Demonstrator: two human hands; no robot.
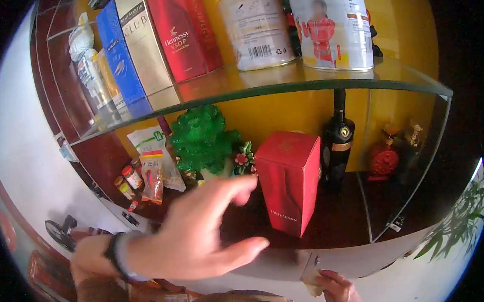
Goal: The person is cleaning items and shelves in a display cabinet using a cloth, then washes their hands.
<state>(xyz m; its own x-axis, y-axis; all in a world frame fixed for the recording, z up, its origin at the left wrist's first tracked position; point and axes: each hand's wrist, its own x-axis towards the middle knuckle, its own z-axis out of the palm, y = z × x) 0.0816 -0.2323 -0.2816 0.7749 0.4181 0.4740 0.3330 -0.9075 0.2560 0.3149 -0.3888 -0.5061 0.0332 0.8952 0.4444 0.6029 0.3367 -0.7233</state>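
My left hand (201, 229), with a dark band on its wrist, is spread in front of the lower shelf, thumb and fingers apart, with nothing held. Just right of its fingertips a red Hennessy box (288, 181) stands upright on the dark shelf, not touched as far as I can see. Low in the view, my right hand (339, 286) pinches a pale cloth (313, 283). A dark glass bottle (339, 142) stands behind the box to its right, and a green tree ornament (201, 138) is behind my left hand.
Above runs a glass shelf (263, 89) bearing a red Hennessy box (180, 36), a gold box (146, 46), a blue box (120, 55) and two cans (257, 33). Small jars (132, 177) and food packets (152, 175) stand at left, a red bottle (385, 159) at right.
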